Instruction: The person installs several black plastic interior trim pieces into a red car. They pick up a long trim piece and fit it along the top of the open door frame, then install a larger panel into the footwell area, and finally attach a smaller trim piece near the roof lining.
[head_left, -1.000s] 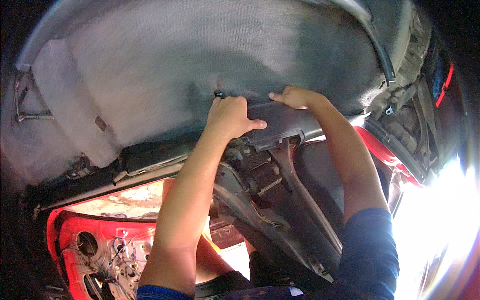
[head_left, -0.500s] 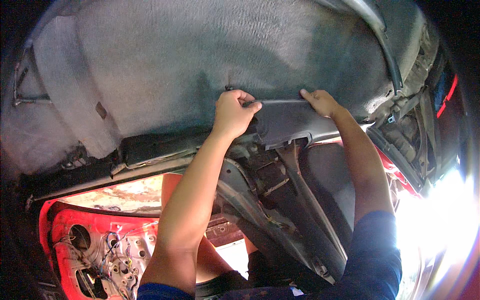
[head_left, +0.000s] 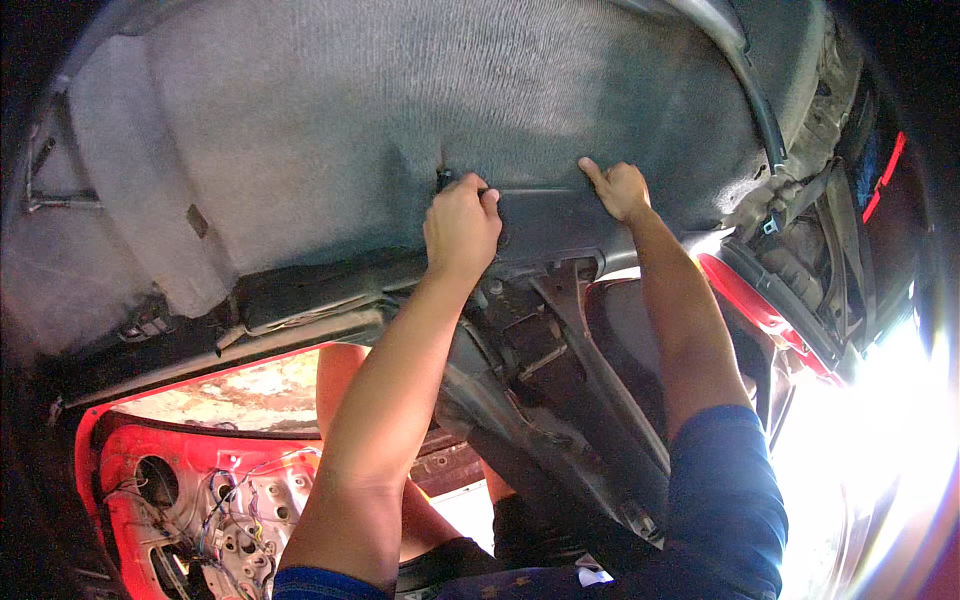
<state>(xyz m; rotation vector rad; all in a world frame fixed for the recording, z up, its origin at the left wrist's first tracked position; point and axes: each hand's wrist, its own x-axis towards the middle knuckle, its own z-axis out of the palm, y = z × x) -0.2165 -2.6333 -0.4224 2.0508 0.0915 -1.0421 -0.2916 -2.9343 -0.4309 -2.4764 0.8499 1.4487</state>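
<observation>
A black plastic trim panel (head_left: 548, 225) lies along the lower edge of the dark grey ribbed lining (head_left: 330, 110). My left hand (head_left: 462, 228) is closed at the panel's left upper corner. A dark bit shows between its thumb and fingers, and a small black fitting (head_left: 444, 179) pokes out just beyond them. At the right end, my right hand (head_left: 622, 192) holds the panel's upper edge, its fingers curled and its thumb stretched up along the lining. Parts of the fingers on both hands are hidden.
Below left is a red door (head_left: 125, 450) stripped of its cover, with loose wiring (head_left: 255, 485). Metal rails (head_left: 600, 370) run down between my arms. A curved black strip (head_left: 745, 70) hangs at upper right, near belt webbing (head_left: 840, 235). Bright light glares at lower right.
My left hand has turned and closed more tightly at the panel's corner. The panel sits closer against the lining. My right hand and arm have shifted left, and the view has moved slightly.
</observation>
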